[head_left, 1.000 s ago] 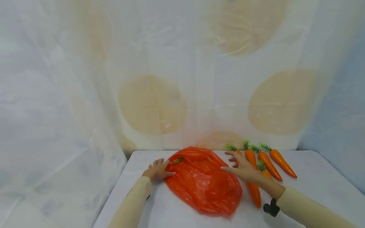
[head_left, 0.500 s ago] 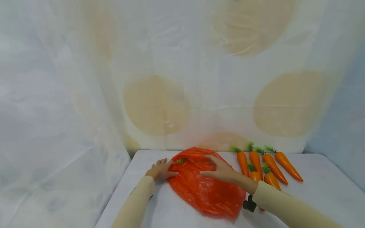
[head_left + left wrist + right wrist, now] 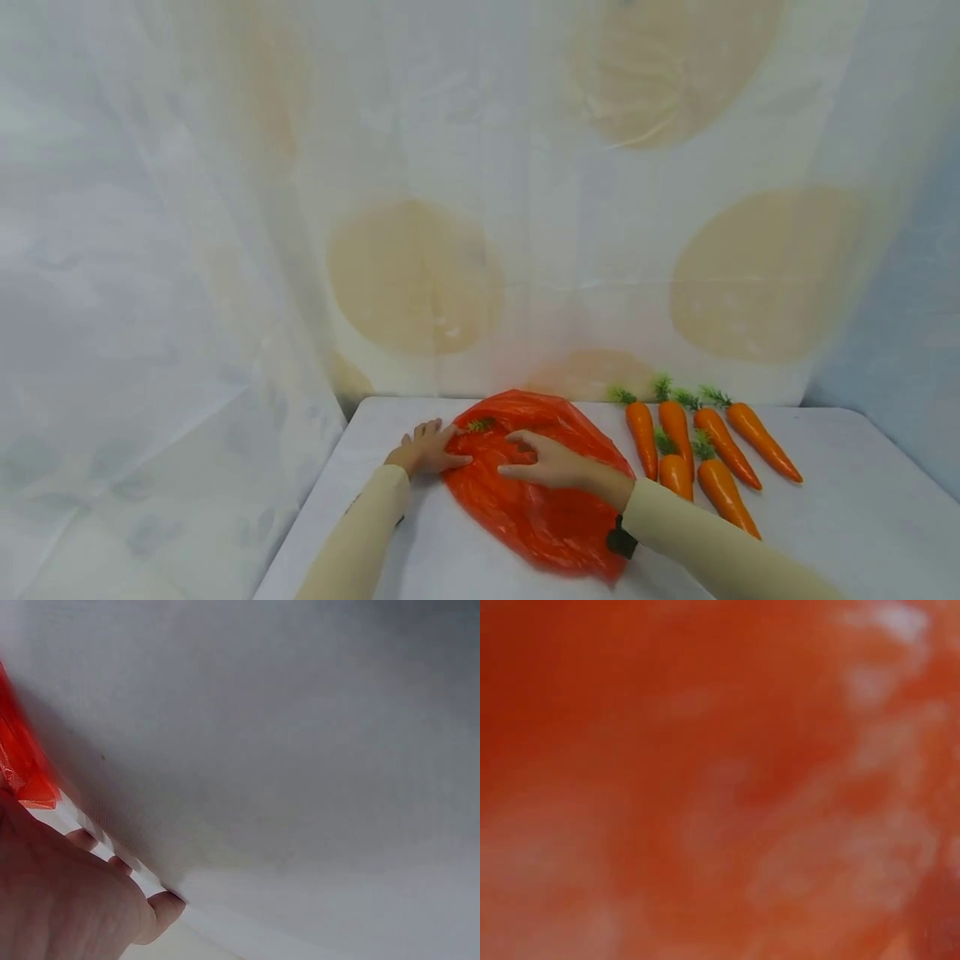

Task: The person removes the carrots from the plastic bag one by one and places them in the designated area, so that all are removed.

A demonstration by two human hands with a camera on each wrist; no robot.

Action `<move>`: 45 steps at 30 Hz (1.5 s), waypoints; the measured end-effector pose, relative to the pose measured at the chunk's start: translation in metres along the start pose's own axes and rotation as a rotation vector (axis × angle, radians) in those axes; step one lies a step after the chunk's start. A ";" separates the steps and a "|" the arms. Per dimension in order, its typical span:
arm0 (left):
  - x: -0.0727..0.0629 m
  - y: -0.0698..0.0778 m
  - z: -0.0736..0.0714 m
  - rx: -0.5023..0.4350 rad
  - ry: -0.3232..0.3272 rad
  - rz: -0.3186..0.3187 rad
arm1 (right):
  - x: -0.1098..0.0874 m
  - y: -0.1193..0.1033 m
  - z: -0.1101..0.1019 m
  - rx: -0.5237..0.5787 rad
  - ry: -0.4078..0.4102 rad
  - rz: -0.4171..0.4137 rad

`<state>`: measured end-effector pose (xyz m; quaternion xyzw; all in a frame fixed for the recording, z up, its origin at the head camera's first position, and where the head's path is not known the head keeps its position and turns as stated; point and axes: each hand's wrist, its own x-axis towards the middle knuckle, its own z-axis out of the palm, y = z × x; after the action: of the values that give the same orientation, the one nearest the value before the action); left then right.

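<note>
A crumpled, translucent red plastic bag [image 3: 555, 517] lies on the white table. Green leaves [image 3: 480, 426] of a carrot show at its upper left edge. At that edge my left hand [image 3: 431, 450] rests with fingers spread, thumb over the plastic; in the left wrist view several fingertips point down beside a red corner of the bag [image 3: 30, 776]. My right hand [image 3: 551, 462] reaches across the top of the bag, thumb and forefinger apart and nothing between them. Blurred red plastic [image 3: 705, 750] fills the right wrist view, hiding the hand there.
Several orange carrots with green tops, such as the outer carrot [image 3: 765, 442] and the front carrot [image 3: 727, 500], lie right of the bag. My right sleeve [image 3: 720, 542] passes in front of them. Behind the table [image 3: 840, 517] hangs a white curtain [image 3: 585, 250] with tan circles.
My right hand has moved left from beside the carrots to over the middle of the bag, uncovering carrots. The left hand stays at the bag's edge. The view has shifted slightly.
</note>
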<state>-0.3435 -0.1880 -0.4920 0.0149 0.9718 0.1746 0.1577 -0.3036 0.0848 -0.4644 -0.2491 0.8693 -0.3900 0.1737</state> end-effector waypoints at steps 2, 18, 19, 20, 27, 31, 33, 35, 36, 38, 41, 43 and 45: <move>0.000 -0.001 0.002 0.009 -0.001 0.004 | 0.002 0.002 0.004 -0.021 -0.012 0.032; 0.000 -0.004 0.000 0.009 0.008 0.010 | 0.024 0.028 -0.007 -0.134 0.125 0.034; 0.001 -0.005 0.000 0.013 0.003 0.004 | 0.025 0.029 -0.010 -0.127 0.137 0.024; 0.002 -0.006 0.001 0.013 0.002 0.000 | 0.027 0.029 -0.014 -0.122 0.144 0.023; 0.018 -0.010 0.007 0.002 0.013 -0.010 | 0.037 0.033 -0.031 -0.082 0.136 0.057; 0.018 -0.007 0.008 0.008 0.013 0.001 | 0.043 0.040 -0.033 -0.064 0.143 0.099; 0.013 -0.003 0.005 0.004 0.016 0.008 | 0.047 0.043 -0.033 -0.060 0.153 0.129; 0.008 0.001 0.003 0.002 0.010 0.008 | 0.049 0.045 -0.033 -0.059 0.157 0.155; 0.005 0.002 0.003 0.001 0.009 0.010 | 0.050 0.045 -0.033 -0.058 0.157 0.166; 0.004 0.004 0.003 -0.004 0.009 0.012 | 0.052 0.045 -0.032 -0.061 0.157 0.174; 0.004 0.003 0.004 0.002 0.000 0.009 | 0.055 0.044 -0.032 -0.090 0.160 0.166; 0.005 0.001 0.003 0.009 0.000 0.006 | 0.058 0.042 -0.032 -0.113 0.169 0.146; 0.005 0.000 0.001 0.014 0.004 -0.004 | 0.061 0.040 -0.032 -0.142 0.173 0.129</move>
<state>-0.3483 -0.1876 -0.4949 0.0139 0.9734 0.1675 0.1558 -0.3815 0.0915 -0.4810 -0.1698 0.9207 -0.3354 0.1047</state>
